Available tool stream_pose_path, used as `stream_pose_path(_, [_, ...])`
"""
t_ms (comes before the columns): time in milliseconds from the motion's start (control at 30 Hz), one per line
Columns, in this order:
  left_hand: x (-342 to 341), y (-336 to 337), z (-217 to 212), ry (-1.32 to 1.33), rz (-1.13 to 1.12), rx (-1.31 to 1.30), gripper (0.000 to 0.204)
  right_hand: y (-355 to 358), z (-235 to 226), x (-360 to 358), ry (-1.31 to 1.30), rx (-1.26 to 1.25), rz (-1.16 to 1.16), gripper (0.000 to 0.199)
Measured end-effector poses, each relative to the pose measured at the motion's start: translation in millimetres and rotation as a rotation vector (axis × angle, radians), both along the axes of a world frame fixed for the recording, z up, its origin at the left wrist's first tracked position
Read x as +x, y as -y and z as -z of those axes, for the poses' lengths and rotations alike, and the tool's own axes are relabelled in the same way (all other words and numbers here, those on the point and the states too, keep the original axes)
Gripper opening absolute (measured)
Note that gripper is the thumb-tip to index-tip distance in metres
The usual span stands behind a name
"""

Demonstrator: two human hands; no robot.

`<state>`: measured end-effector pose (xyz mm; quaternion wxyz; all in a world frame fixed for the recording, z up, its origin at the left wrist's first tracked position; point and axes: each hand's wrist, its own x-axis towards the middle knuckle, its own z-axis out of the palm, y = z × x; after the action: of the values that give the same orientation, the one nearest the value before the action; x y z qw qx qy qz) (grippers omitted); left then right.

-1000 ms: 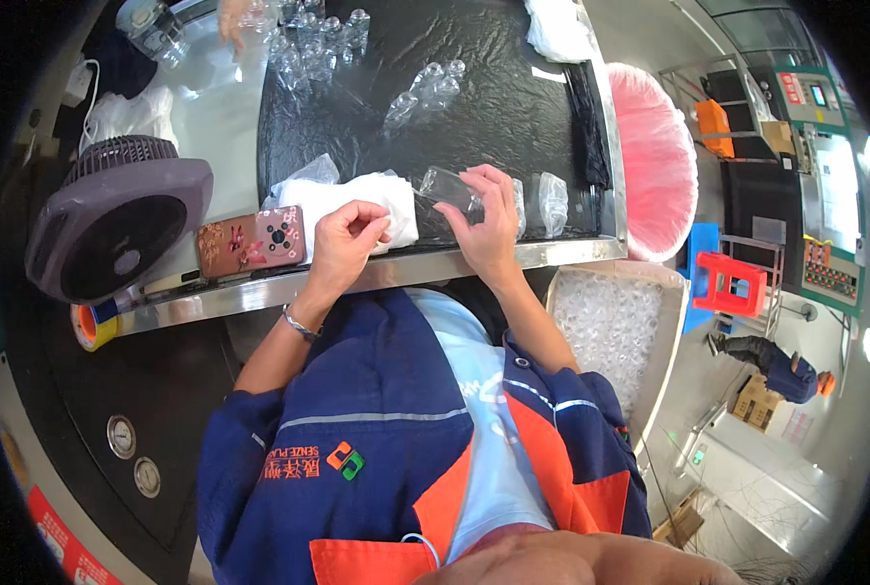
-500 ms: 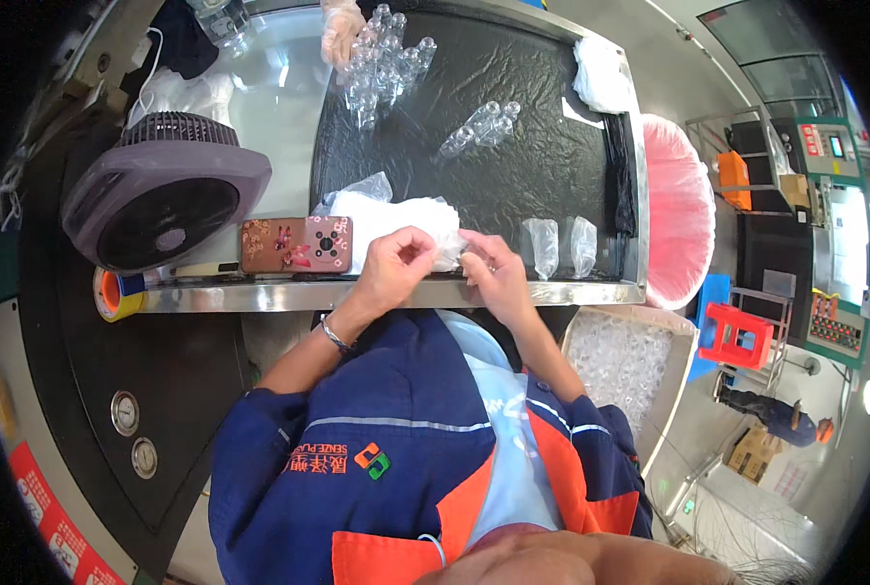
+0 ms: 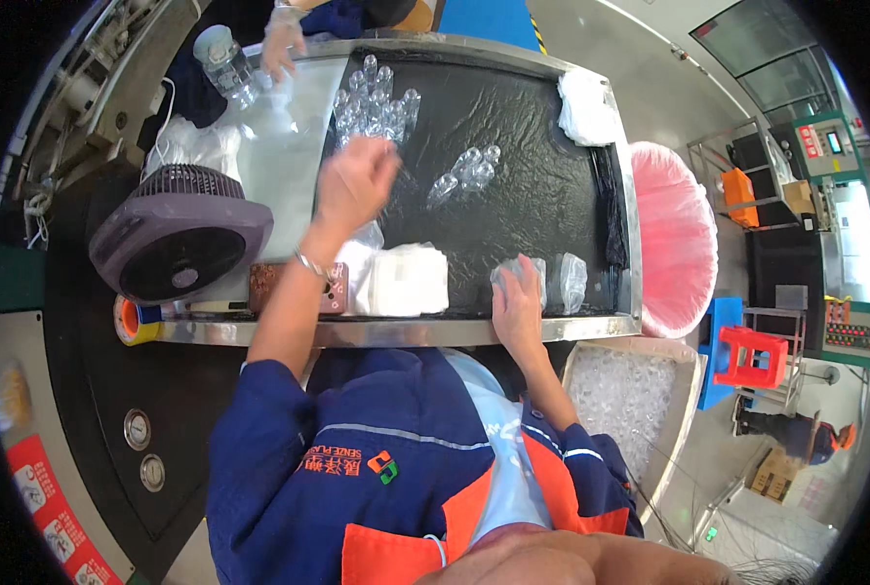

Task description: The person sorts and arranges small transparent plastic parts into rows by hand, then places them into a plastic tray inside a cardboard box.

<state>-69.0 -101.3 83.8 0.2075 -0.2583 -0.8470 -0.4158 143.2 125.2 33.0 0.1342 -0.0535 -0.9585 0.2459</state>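
Observation:
My left hand [image 3: 357,183], smeared by motion, is raised over the near side of a cluster of small clear plastic bottles [image 3: 369,102]. Its fingers are too blurred to read. Near the front edge, my right hand [image 3: 520,304] is closed on a thin clear plastic bag [image 3: 500,273]; the fingers hide much of it. Just right of that hand lies a filled clear bag [image 3: 573,283], with another partly behind the fingers. Between my arms sits a stack of flat white bags [image 3: 409,280]. A smaller group of clear bottles [image 3: 466,174] lies mid-table.
A metal rim [image 3: 435,333] borders the black-covered table. My left forearm crosses a patterned phone [image 3: 269,285]. A dark fan [image 3: 183,249] stands left; a co-worker's gloved hand [image 3: 282,41] is at the far left. Right are a pink-lined bin [image 3: 671,239] and a box of clear pieces [image 3: 618,395].
My hands have parted from the white bag stack: the left has swung out toward the bottles, the right has moved rightward beside the filled bags. The co-worker's gloved hand has drawn away from the bottles.

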Motion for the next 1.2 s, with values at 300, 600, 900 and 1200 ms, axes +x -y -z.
stream_pose_path(300, [-167.2, 28.3, 20.5, 0.103, -0.345, -0.482, 0.039, 4.6, 2.9, 0.7, -0.088, 0.010, 0.019, 0.028])
stream_pose_path(600, [-194.6, 28.0, 33.7, 0.132, -0.067, -0.584, 0.026, 0.0, -2.0, -3.4, -0.047, 0.025, -0.009, 0.030])
stream_pose_path(900, [-210.1, 77.4, -92.6, -0.128, -0.223, -0.395, 0.026, 3.6, 7.1, 0.1, -0.101, 0.020, -0.027, 0.026])
stream_pose_path(1200, [-7.9, 116.1, -436.0, -0.545, -0.347, -0.260, 0.018, -1.1, 3.5, 4.4, -0.084, 0.050, -0.043, 0.028])
